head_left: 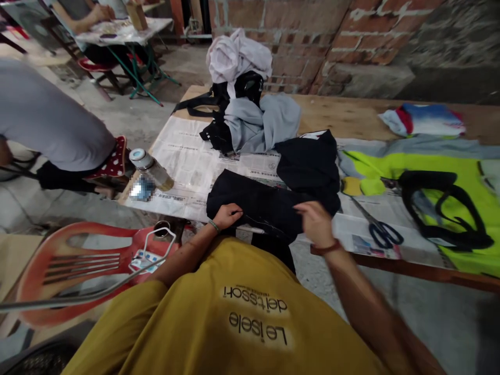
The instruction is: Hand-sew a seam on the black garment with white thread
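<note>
A dark navy piece of cloth [253,200], which looks like part of a garment, lies over the near edge of the newspaper-covered table. My left hand [228,215] pinches its near left edge between thumb and fingers. At the cloth's right end is my right hand [317,224], slightly blurred, its fingers closed on the fabric; whether it also holds something small cannot be made out. A thin pale line, like a thread or seam, runs along the near edge between both hands. Another dark garment [308,161] with a white mark touches the cloth on its far right side.
Scissors [383,232] and a neon-yellow garment [464,187] with black straps lie right. Grey cloth [265,122] and a white bundle [238,60] are piled behind. A bottle [152,169] stands left, near a red chair [78,271]. Another person [50,114] sits beyond.
</note>
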Tool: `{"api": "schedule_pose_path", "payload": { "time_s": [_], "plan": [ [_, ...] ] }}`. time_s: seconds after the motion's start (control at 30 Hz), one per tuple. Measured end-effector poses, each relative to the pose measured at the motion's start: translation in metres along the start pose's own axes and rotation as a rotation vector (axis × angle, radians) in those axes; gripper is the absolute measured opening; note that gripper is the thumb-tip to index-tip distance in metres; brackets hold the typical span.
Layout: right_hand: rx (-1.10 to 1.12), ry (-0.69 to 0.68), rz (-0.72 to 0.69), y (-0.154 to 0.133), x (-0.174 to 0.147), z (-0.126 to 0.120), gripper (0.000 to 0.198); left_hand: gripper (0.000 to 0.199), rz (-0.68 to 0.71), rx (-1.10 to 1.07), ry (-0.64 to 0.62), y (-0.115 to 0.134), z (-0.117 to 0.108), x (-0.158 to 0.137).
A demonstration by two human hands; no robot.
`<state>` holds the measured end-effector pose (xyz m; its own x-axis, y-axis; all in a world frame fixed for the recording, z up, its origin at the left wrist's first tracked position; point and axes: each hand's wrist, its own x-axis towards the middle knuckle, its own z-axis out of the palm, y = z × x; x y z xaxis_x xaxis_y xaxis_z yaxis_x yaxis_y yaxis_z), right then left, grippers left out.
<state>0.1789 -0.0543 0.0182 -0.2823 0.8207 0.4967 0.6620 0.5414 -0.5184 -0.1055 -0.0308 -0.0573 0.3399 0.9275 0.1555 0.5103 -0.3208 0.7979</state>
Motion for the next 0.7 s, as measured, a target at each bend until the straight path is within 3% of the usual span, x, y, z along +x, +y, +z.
{"api": "schedule_pose_path", "payload": {
  "time_s": [0.13, 0.27, 0.7],
  "plan": [
    [-0.074, -0.254, -0.092, -0.038, 0.007, 0.063, 0.017, 0.015, 0.008, -0.009, -0.019, -0.001, -0.001, 0.000],
    [-0.216, -0.411, -0.080, -0.049, 0.004, 0.094, 0.016, 0.015, 0.008, -0.056, -0.001, -0.001, 0.000, 0.000],
    [-0.225, -0.268, 0.026, -0.023, -0.010, 0.108, 0.016, 0.013, 0.008, -0.096, -0.069, 0.003, -0.008, -0.002]
  ]
}}
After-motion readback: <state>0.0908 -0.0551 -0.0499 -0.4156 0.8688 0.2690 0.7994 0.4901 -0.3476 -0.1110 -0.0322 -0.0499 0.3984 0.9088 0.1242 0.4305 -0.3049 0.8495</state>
